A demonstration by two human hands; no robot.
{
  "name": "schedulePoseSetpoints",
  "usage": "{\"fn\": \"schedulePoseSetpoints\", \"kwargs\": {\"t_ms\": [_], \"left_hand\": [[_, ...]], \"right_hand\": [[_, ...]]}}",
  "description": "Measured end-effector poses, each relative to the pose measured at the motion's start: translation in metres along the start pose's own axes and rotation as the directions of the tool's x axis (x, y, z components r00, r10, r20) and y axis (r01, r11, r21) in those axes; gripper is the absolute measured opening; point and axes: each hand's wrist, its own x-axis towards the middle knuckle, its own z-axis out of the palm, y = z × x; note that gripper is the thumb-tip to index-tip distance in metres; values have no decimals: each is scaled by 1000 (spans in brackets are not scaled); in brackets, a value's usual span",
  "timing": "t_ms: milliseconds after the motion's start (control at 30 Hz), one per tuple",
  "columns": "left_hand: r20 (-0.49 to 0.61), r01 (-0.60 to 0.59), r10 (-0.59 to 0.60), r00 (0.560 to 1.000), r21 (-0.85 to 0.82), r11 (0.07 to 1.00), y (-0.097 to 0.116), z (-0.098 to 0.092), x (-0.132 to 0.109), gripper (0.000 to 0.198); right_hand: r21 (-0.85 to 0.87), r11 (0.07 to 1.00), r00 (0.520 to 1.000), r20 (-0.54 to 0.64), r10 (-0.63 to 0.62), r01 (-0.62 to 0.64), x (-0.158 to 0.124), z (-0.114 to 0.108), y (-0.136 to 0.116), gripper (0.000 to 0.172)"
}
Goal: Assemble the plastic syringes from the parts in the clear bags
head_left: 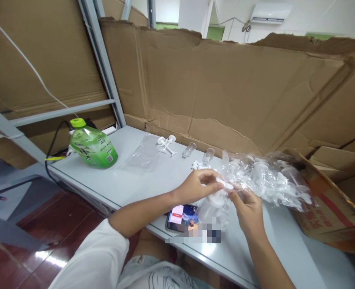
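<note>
My left hand (199,184) and my right hand (247,208) meet over the front of a pale grey table (135,180). Together they hold a clear plastic syringe (211,205). The left fingers pinch its white plunger top (225,185), and the right hand grips the same part from the other side. The barrel hangs downward toward me. Just behind the hands lies a clear plastic bag (264,176) full of several more syringes.
A phone (182,216) with a lit screen lies under my hands. A green bottle (91,146) lies on its side at the left. An empty clear bag (144,154), white plungers (167,145) and two loose barrels (188,149) rest farther back. Cardboard walls the table; an open box (331,204) stands right.
</note>
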Motion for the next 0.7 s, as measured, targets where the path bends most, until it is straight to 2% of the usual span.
{"fn": "schedulePoseSetpoints", "kwargs": {"t_ms": [67, 233, 400, 500, 567, 700], "left_hand": [[-30, -12, 12, 999, -4, 1000, 1, 0, 1, 21], [-109, 0, -15, 994, -135, 991, 1, -6, 5, 16], [-38, 70, -79, 996, -193, 979, -3, -10, 6, 24], [3, 38, -38, 999, -130, 991, -4, -9, 5, 29], [-11, 18, -19, 1000, -71, 997, -5, -7, 5, 32], [-71, 32, -32, 997, 3, 999, -3, -5, 5, 21]], "right_hand": [[11, 1000, 999, -28, 23, -23, 0, -1, 1, 12], [52, 997, 997, -61, 57, -54, 1, -7, -1, 16], [89, 994, 997, -45, 70, -66, 1, -10, 0, 18], [73, 995, 997, -33, 75, -72, 0, -8, -1, 20], [69, 995, 997, -3, 77, -76, -1, -6, -3, 19], [56, 997, 997, 52, 58, -61, -2, -6, -9, 14]]}}
